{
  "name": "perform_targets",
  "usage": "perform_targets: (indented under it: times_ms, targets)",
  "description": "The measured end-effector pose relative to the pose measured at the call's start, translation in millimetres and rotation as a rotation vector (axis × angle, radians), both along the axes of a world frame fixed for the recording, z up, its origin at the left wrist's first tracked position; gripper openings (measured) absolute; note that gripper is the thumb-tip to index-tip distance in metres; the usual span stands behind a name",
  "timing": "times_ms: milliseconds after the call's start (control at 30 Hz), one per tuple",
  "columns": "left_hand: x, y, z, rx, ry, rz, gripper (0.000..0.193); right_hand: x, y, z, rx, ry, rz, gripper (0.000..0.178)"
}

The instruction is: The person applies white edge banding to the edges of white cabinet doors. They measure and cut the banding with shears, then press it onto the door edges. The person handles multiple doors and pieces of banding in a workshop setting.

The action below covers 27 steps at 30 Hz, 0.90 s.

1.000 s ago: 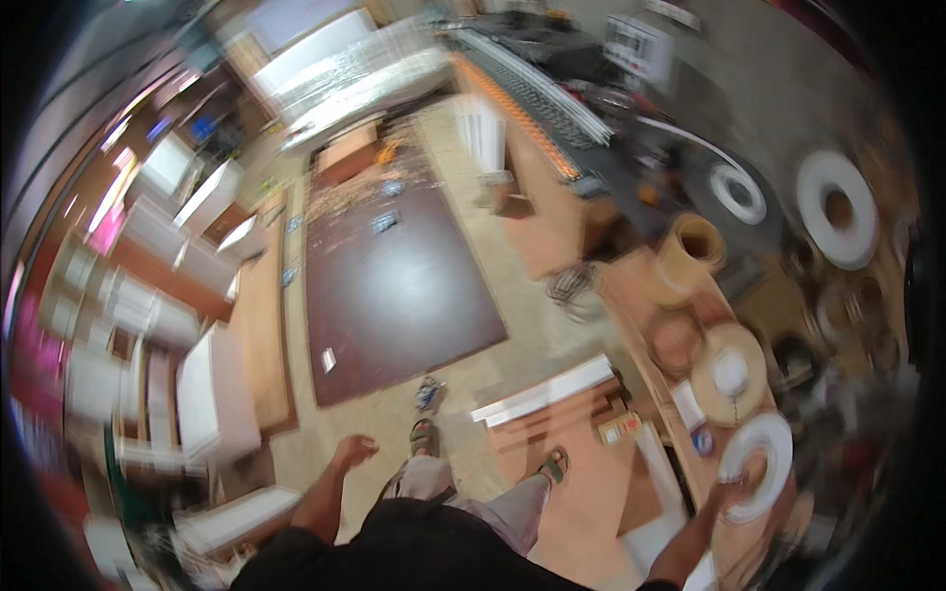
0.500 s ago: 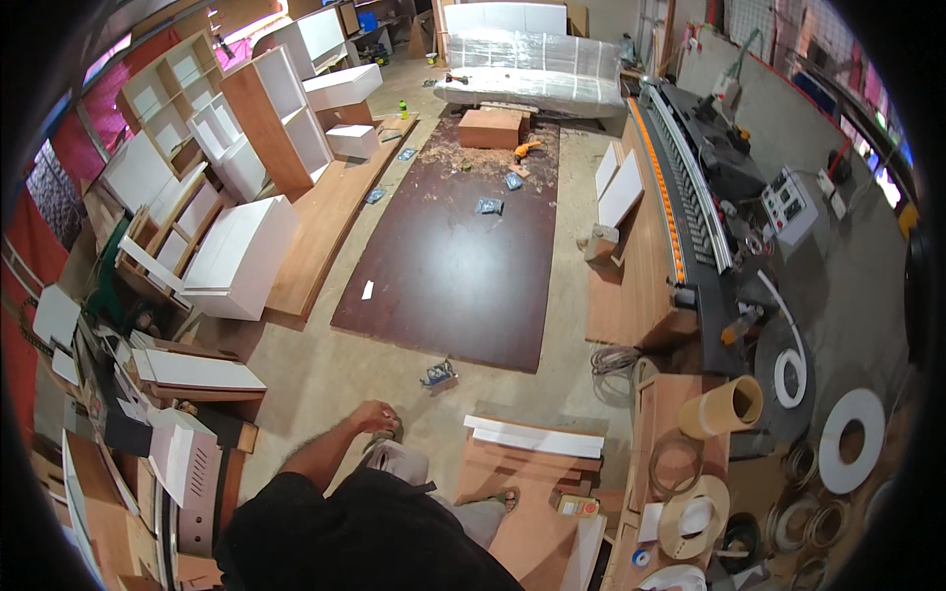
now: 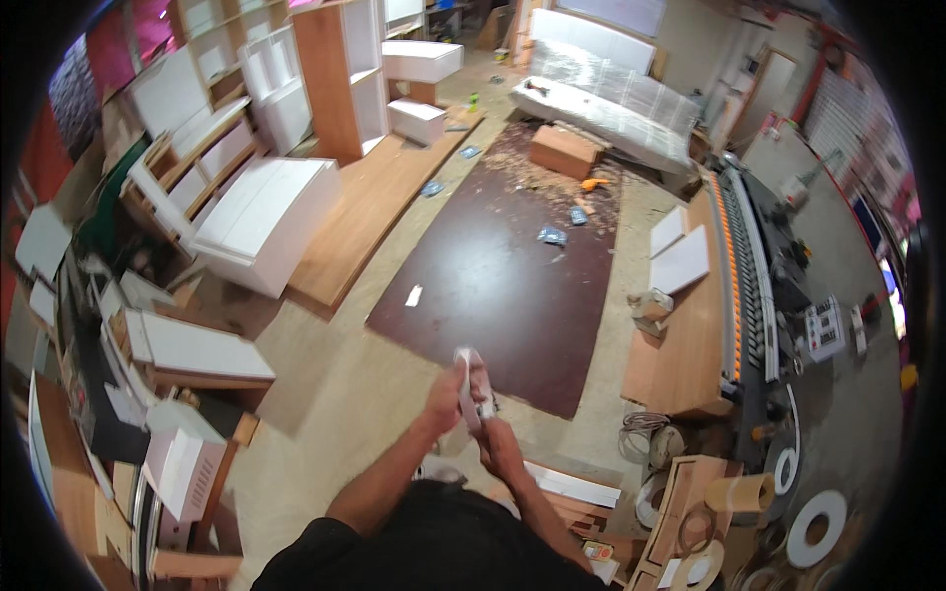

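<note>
Both my hands are raised together in front of my body, over the near edge of a dark brown board [image 3: 463, 295]. My left hand [image 3: 445, 402] is closed around a pale, narrow, looped thing [image 3: 472, 384]. My right hand [image 3: 501, 445] grips the lower end of the same thing, just below and to the right. Blur hides its kind; it looks whitish, like a folded strip. A small dark spot shows beside it, partly covered by my hands.
Small blue packets [image 3: 553, 235] and wood shavings lie on the far part of the board. White cabinet parts [image 3: 261, 217] stand at left. A wrapped sofa [image 3: 611, 113] is at the back. Along the right runs a long machine [image 3: 754, 266], with edging rolls [image 3: 816, 530] near it.
My left hand has moved up and right from beside my leg. My right hand has come into view, and both now hold the pale thing. The view has turned left.
</note>
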<state>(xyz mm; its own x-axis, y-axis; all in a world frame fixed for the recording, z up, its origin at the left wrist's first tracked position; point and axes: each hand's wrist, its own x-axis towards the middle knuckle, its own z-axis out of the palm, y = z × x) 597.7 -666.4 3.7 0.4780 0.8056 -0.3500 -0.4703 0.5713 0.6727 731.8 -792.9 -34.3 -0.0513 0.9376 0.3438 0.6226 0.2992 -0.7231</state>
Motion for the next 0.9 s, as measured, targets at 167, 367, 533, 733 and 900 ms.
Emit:
perform_targets:
  times_ms: [167,367,533,733,900]
  targets:
    - [-113,47,70,0.307,0.103,0.145,0.048,-73,137,39,0.103,0.139,0.264,0.038]
    - [-163,92,91,0.761,0.698,0.145,0.053,-98,241,87,-0.302,0.694,0.249,0.039]
    - [-171,151,76,0.774,0.826,0.138,0.049,-104,350,86,-0.303,0.697,0.345,0.033]
    - [-131,288,66,0.631,0.536,0.142,0.054,-88,475,41,-0.620,0.765,0.247,0.052]
    - [-61,434,61,0.914,0.686,-0.229,0.050,-1,550,49,-0.857,1.251,0.330,0.069]
